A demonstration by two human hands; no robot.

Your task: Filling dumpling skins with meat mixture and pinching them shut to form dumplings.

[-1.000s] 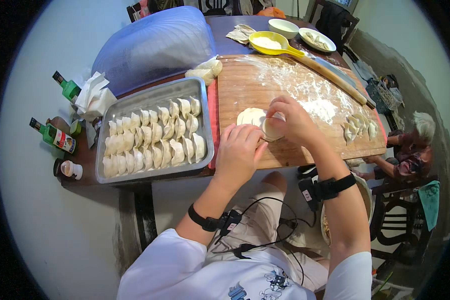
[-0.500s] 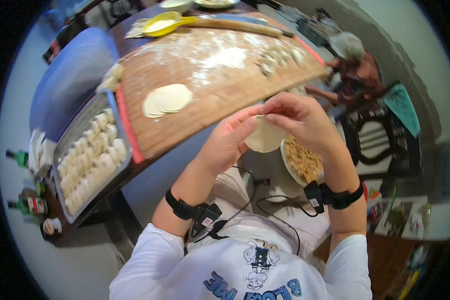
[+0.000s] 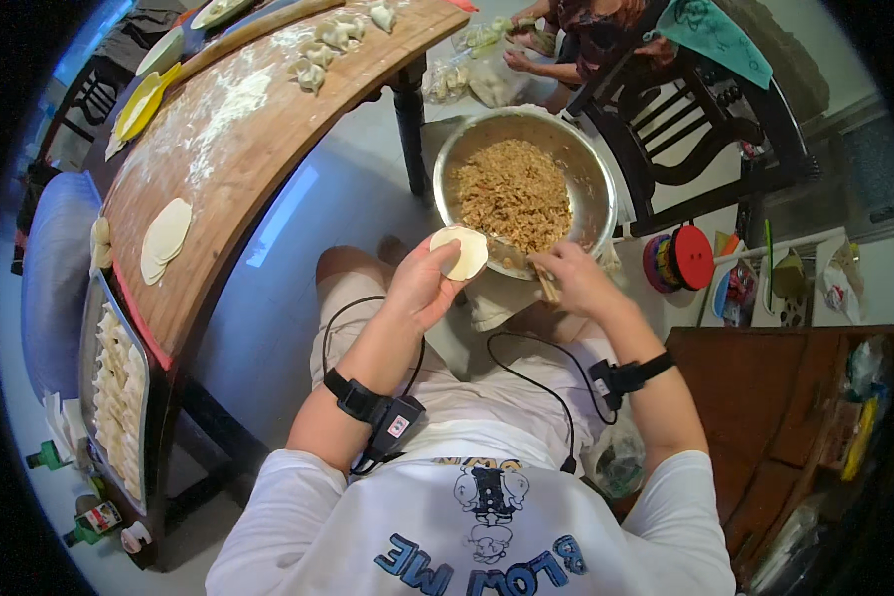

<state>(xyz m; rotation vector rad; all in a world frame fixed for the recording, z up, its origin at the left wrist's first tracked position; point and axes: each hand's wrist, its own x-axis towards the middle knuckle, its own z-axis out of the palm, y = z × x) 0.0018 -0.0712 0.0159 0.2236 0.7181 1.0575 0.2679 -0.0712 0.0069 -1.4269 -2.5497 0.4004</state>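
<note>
A round, pale dumpling wrapper (image 3: 465,252) is held by my left hand (image 3: 419,285), the thumb lying over it. My right hand (image 3: 583,283) is closed on a pair of wooden chopsticks (image 3: 546,287) at the near rim of a large metal bowl (image 3: 598,189). Brown minced filling (image 3: 515,191) fills much of the bowl's bottom. The chopsticks' far ends are hard to make out against the filling. Wrapper and bowl lie close together, with the wrapper just off the bowl's near left side.
To the left, a floured wooden board (image 3: 258,164) carries stacked wrappers (image 3: 166,238), several dumplings (image 3: 313,70), a rolling pin (image 3: 258,30) and a yellow scoop (image 3: 141,104). A tray of dumplings (image 3: 119,397) stands nearer. Beyond the bowl, another person's hands (image 3: 526,45) are beside a dark chair (image 3: 700,129).
My view has swung right toward the bowl. Both hands were on the wrapper; now only the left keeps it, and the right has let go and taken hold of the chopsticks.
</note>
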